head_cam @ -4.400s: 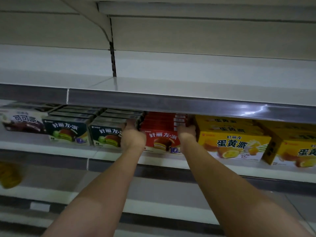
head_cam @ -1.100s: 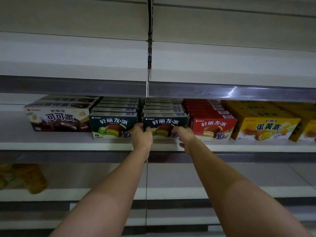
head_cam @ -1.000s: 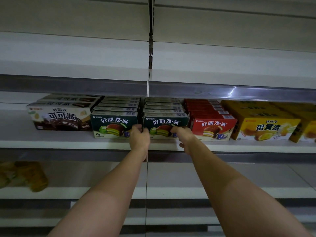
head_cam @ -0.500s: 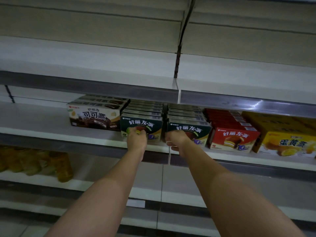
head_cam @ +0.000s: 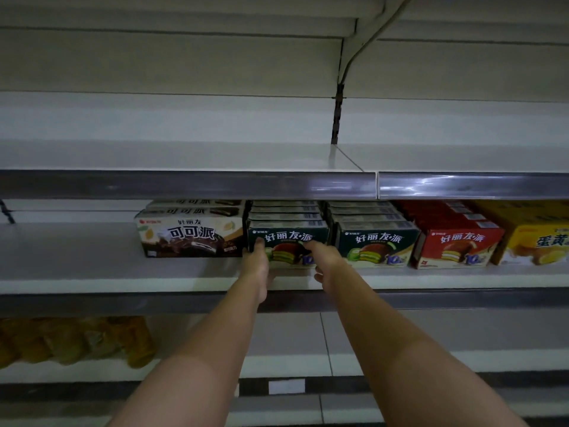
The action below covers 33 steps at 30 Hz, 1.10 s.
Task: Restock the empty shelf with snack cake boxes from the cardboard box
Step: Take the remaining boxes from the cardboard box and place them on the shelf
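Two bare arms reached forward to a shop shelf (head_cam: 92, 274) lined with snack cake boxes. Both hands met the front dark green box (head_cam: 288, 243) in the left of two green rows. The left hand (head_cam: 258, 266) pressed its straight fingers against the box's left front edge, and the right hand (head_cam: 323, 260) laid its fingers on the box's front face toward the right; neither hand curled round the box. That box carried white Chinese lettering reading 好丽友·派, a picture of a green-filled chocolate cake and a "10". Just right stood a second green box (head_cam: 377, 245) with the same lettering, then a red box (head_cam: 458, 248) also marked 好丽友·派. At the far right sat a yellow box (head_cam: 542, 241) showing 蛋黄. Left of the hands, touching the green row, stood a brown and cream box (head_cam: 189, 237) labelled 好丽友 and 可可派. More boxes stood behind each front one. Blurred yellow packets (head_cam: 77, 342) lay on the shelf below, at the left.
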Tool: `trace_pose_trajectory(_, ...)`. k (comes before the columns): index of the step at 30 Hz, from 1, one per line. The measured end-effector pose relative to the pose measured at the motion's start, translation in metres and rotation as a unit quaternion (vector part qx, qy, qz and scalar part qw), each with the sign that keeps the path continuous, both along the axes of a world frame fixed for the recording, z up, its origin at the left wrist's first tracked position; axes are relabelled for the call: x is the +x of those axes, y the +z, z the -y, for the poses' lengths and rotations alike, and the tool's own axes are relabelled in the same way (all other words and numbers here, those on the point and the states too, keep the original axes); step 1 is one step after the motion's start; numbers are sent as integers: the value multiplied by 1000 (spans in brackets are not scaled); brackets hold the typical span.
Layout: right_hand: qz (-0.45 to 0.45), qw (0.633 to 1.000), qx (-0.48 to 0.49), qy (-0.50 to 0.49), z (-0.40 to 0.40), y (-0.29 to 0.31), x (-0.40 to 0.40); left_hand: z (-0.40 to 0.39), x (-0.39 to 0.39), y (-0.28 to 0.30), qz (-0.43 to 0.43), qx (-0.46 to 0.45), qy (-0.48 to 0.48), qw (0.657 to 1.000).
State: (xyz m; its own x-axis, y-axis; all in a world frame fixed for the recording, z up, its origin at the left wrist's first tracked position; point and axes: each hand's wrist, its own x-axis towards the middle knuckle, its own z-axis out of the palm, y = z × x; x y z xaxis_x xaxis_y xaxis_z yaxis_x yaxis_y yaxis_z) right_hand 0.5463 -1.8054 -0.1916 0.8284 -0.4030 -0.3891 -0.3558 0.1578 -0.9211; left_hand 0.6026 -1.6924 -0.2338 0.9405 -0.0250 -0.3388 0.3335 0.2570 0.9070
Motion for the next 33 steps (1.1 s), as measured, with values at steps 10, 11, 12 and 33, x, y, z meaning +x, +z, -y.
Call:
trace_pose_trajectory(10,17,1000,18,-2,-6,-7,2,1,9,-10,33,88,-51,994)
trace_pose_trajectory(11,19,1000,22,-4,-6,-7,2,0,9,-10,35,77,-52,995)
trace_pose_trajectory(12,21,999,28,-4,-6,-8,1,-2,7,-10,38,73,-52,995)
trace_pose_trajectory(33,44,996,-48,62,-103,-1,21,-125,21,1,113,136,108,978)
